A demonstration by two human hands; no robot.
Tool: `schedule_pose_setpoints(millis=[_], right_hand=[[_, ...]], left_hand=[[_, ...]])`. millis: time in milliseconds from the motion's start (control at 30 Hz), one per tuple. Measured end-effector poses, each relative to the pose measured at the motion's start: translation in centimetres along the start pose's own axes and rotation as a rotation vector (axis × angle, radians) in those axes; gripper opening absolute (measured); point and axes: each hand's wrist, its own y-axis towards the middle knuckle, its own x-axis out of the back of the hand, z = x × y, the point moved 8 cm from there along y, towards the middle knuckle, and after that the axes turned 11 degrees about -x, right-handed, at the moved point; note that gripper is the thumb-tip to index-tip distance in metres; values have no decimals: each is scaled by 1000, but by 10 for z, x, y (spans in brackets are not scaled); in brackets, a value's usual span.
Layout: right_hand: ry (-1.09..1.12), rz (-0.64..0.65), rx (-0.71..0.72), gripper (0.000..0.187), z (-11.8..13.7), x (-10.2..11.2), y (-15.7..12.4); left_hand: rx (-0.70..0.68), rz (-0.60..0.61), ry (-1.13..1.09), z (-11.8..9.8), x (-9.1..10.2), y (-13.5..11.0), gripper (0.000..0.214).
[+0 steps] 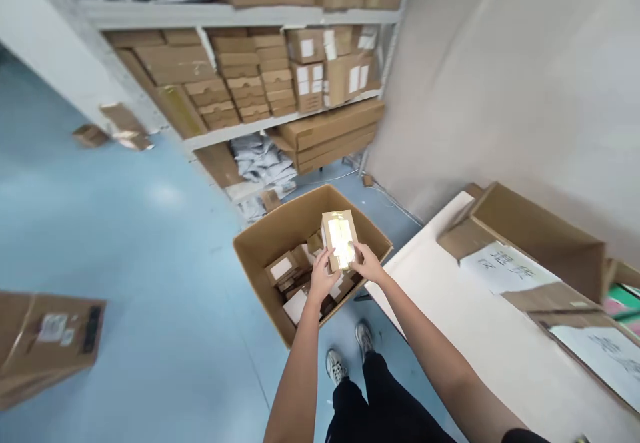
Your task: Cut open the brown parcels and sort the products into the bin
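Between both hands I hold a small cardboard box (327, 222) with a white label and shiny clear tape on its upper face. My left hand (323, 277) grips its lower left side, and my right hand (367, 264) closes on its lower right side. The small box is above a large open carton (260, 303) standing on the floor. Inside that carton lie several small parcels, among them a brown box with a white label (281, 268). The held box and my hands hide part of the carton's contents.
A white table (450, 316) stands at right, bearing an open box with a handwritten sheet (510, 266). Shelves (240, 13) full of cardboard boxes rise ahead. Another carton (50, 343) lies on the blue floor at left. Grey plastic bags (263, 163) fill the bottom shelf.
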Motion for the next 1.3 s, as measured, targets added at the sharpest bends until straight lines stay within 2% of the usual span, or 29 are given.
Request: schedule_pose_setpoints(millis=[100, 200, 300, 367, 467, 600, 700, 767, 800, 867, 933, 1000, 1067, 1133, 1200, 1300], right_hand=[[-9, -35, 26, 82, -6, 62, -37], [-31, -143, 4, 80, -25, 119, -81], [-25, -284, -74, 73, -57, 172, -131], [-10, -362, -131, 72, -86, 207, -168], [2, -486, -206, 74, -140, 264, -233], [24, -681, -301, 78, -222, 333, -330], [51, -782, -397, 79, -283, 359, -396], [72, -801, -473, 81, -322, 360, -432], [82, -788, -516, 83, -342, 355, -447], [105, -712, -593, 88, -376, 340, -469], [126, -605, -653, 92, -401, 322, -483], [142, -510, -693, 95, -415, 312, -488], [150, -437, -702, 99, -419, 312, -486], [138, -405, -680, 102, -414, 323, -481], [93, -444, -679, 103, -410, 341, -482], [34, -553, -727, 90, -412, 370, -500]], left_hand=[[-105, 148, 126, -51, -48, 18, 67], [-170, 271, 173, -93, -108, 24, 61], [-193, 410, 137, -121, -180, 16, 61], [-205, 486, 90, -136, -235, 3, 63], [-224, 591, 43, -158, -329, -27, 63], [-257, 769, 30, -187, -461, -88, 63], [-258, 925, 13, -194, -546, -145, 64], [-229, 1036, 29, -185, -587, -186, 63], [-210, 1085, 58, -176, -602, -206, 63], [-167, 1155, 130, -157, -620, -241, 62], [-151, 1191, 209, -140, -626, -264, 63], [-164, 1196, 278, -132, -628, -272, 61], [-193, 1179, 369, -132, -629, -264, 56], [-240, 1175, 483, -138, -635, -246, 58], [-330, 1221, 605, -149, -649, -227, 74], [-442, 1396, 712, -159, -676, -213, 106]])
